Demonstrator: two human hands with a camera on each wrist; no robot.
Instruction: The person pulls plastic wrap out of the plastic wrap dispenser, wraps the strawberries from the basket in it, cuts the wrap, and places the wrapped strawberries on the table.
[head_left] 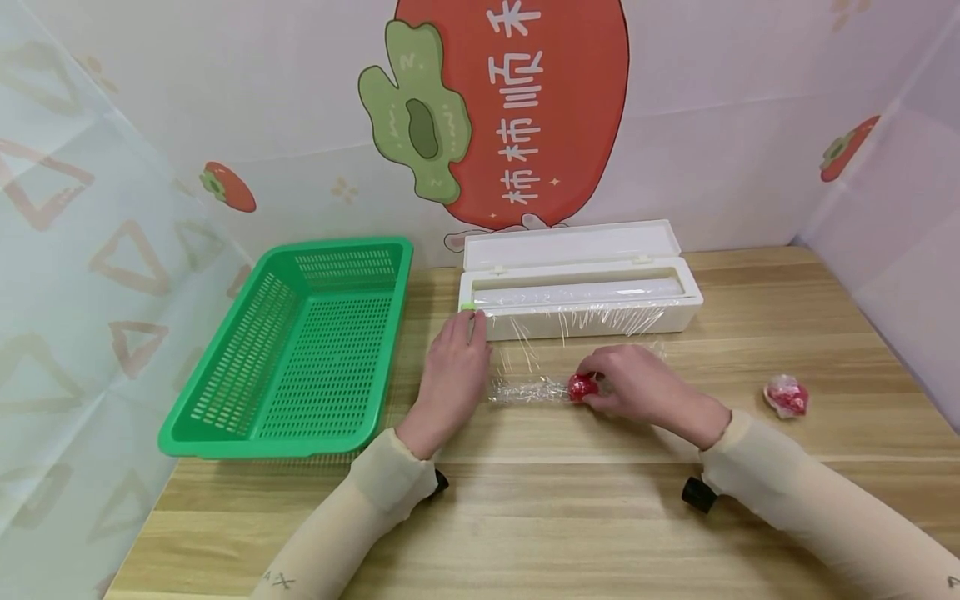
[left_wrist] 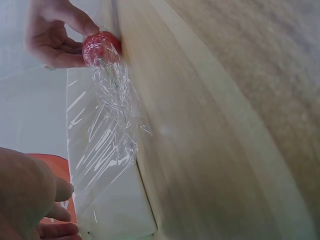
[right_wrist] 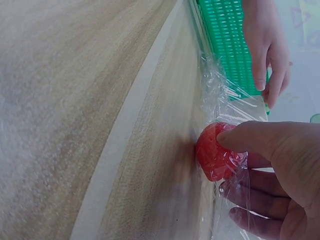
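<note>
My right hand [head_left: 633,383] pinches a round red object [head_left: 581,387] wrapped in cling film, between thumb and fingertips. In the right wrist view the red object [right_wrist: 217,150] shows smooth and shiny under the film; its exact kind is unclear. Twisted cling film [head_left: 528,391] trails left from it along the table, and more film runs up to the white cling film dispenser [head_left: 585,321], whose lid is raised. My left hand [head_left: 456,362] reaches to the dispenser's left front corner, fingers extended, fingertips at a small green cutter piece [head_left: 468,307].
A green plastic basket [head_left: 397,350] stands on the left of the wooden table [head_left: 540,525]. Another film-wrapped red piece [head_left: 786,396] lies at the right. Printed cloth walls [head_left: 735,150] enclose the back and sides.
</note>
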